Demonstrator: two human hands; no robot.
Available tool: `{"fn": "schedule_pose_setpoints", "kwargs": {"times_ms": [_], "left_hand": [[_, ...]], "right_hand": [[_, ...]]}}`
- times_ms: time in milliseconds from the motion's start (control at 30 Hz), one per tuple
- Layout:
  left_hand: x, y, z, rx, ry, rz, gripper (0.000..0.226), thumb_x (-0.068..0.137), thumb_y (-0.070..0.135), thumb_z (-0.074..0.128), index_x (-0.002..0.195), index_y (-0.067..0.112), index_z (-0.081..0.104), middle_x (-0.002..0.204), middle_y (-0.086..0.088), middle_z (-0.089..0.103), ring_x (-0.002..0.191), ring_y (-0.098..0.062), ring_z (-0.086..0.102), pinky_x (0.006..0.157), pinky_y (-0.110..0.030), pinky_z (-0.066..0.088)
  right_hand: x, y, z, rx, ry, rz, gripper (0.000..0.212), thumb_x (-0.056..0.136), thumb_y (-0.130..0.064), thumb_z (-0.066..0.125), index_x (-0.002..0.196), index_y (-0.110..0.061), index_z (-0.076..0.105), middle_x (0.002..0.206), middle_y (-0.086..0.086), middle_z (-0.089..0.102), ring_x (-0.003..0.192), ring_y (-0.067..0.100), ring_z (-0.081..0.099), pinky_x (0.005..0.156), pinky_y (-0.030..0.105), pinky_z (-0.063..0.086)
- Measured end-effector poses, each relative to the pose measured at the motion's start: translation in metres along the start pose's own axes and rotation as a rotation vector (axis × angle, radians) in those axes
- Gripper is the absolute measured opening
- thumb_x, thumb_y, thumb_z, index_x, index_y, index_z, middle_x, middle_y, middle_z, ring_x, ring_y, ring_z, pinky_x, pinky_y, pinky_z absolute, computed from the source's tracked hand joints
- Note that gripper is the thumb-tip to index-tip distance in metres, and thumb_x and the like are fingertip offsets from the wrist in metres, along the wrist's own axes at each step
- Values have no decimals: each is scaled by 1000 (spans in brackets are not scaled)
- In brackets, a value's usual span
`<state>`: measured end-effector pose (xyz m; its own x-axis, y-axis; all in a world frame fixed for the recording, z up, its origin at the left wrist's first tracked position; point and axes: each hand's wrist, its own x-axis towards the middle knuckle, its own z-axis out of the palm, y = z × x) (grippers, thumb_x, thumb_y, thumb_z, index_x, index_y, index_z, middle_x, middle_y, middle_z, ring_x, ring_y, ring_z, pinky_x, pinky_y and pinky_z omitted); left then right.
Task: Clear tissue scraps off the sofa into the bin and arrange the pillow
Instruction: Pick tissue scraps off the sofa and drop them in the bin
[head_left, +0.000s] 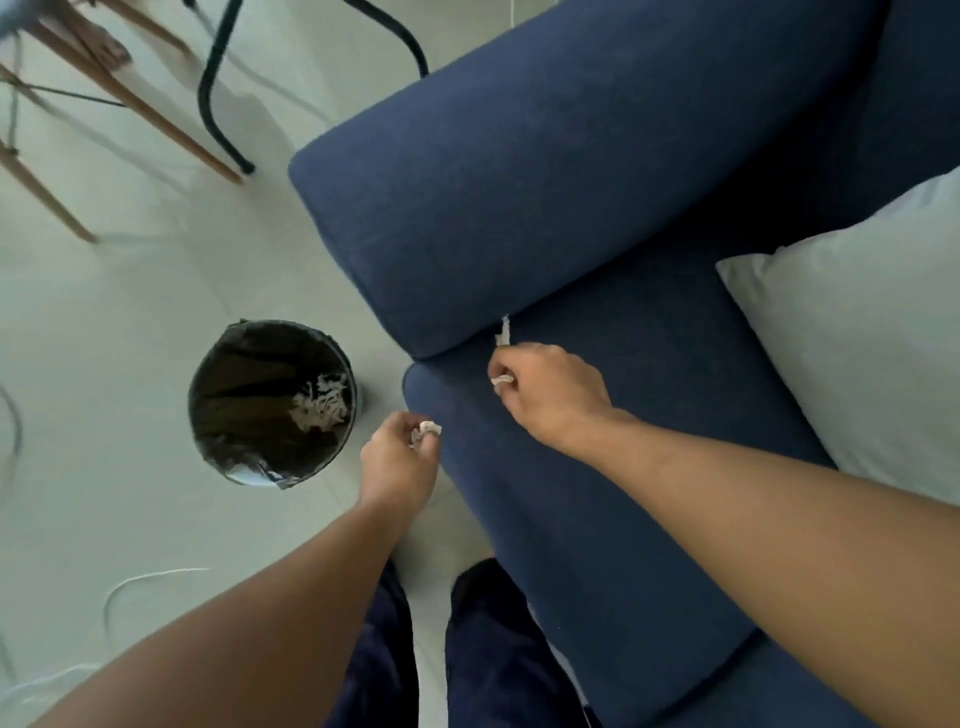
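A dark blue sofa (597, 493) fills the right side, its armrest (519, 197) running up the middle. A white tissue scrap (504, 330) sticks out of the gap between armrest and seat. My right hand (550, 395) rests on the seat just below that scrap, fingers closed on another small tissue scrap (502, 381). My left hand (397, 460) hovers at the seat's left edge, pinching a crumpled tissue scrap (426, 431). A round bin (272, 402) with a black liner stands on the floor to the left, with white tissue shreds inside. A pale grey pillow (862, 343) lies on the seat at the right.
Wooden chair legs (140, 109) and a black metal table leg (218, 93) stand on the pale floor at the upper left. A white cable (140, 579) lies on the floor at the lower left. My legs in dark trousers (493, 649) are next to the sofa front.
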<state>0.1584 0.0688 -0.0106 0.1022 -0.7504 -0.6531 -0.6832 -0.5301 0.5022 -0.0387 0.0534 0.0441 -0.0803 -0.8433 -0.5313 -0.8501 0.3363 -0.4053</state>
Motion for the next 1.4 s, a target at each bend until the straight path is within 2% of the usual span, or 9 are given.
{"fn": "schedule_pose_setpoints", "kwargs": {"times_ms": [133,300,500,600,733,933,1067,1167,1400], "left_hand": [[11,-42,-43,-9,30,-64,11,96,29,63,102,20,64,87,6,64,82,-18,62,72,-33,51],[33,-83,-97,-21,89,-118,16,96,30,63,108,19,65,96,1,68,84,-18,64,71,-30,50],[57,-111,-141,-40,124,-156,14,96,30,61,105,21,66,96,3,66,80,-9,60,66,-27,45],[68,-122,-159,-76,135,-174,15,95,28,61,108,21,65,101,1,66,88,-17,62,69,-28,45],[80,-129,-174,-107,135,-153,34,94,25,62,128,20,62,116,-1,66,96,-17,61,70,-24,44],[89,-142,-189,-77,142,-123,58,89,27,72,143,19,53,137,-5,59,123,-21,58,96,-31,46],[88,-150,-193,-64,132,-126,59,90,28,71,145,19,51,138,-5,59,110,-14,58,88,-28,45],[85,-155,-192,-69,125,-126,59,91,26,72,146,18,51,139,-6,59,118,-18,59,88,-25,42],[78,-153,-186,-22,99,-120,57,92,29,71,144,18,51,134,-4,63,117,-20,60,85,-27,43]], "right_hand": [[10,-54,31,-17,-45,-51,11,100,-27,53,98,-29,64,103,-8,66,85,22,60,63,34,45],[20,-122,70,-10,-98,-126,8,99,-29,55,98,-28,63,103,-5,62,89,24,58,69,37,51],[36,-185,99,-14,-132,-204,8,100,-31,57,103,-32,65,107,-6,63,94,22,58,67,32,38],[43,-209,111,-7,-124,-229,9,100,-31,58,104,-32,66,107,-6,64,92,22,58,65,31,38],[54,-225,118,-2,-110,-205,9,99,-32,59,104,-32,66,105,-7,64,95,21,60,68,32,40],[66,-245,130,-12,-115,-184,9,99,-34,58,106,-34,65,108,-8,64,98,21,60,71,32,42],[71,-255,141,-8,-115,-184,12,99,-35,58,109,-36,65,108,-8,63,96,21,62,69,33,45],[72,-258,146,-12,-138,-150,23,100,-35,56,122,-38,64,120,-6,60,103,22,60,70,31,41],[64,-240,142,-36,-169,-53,46,99,-39,61,143,-41,51,139,-3,50,122,23,54,89,40,52]]}}
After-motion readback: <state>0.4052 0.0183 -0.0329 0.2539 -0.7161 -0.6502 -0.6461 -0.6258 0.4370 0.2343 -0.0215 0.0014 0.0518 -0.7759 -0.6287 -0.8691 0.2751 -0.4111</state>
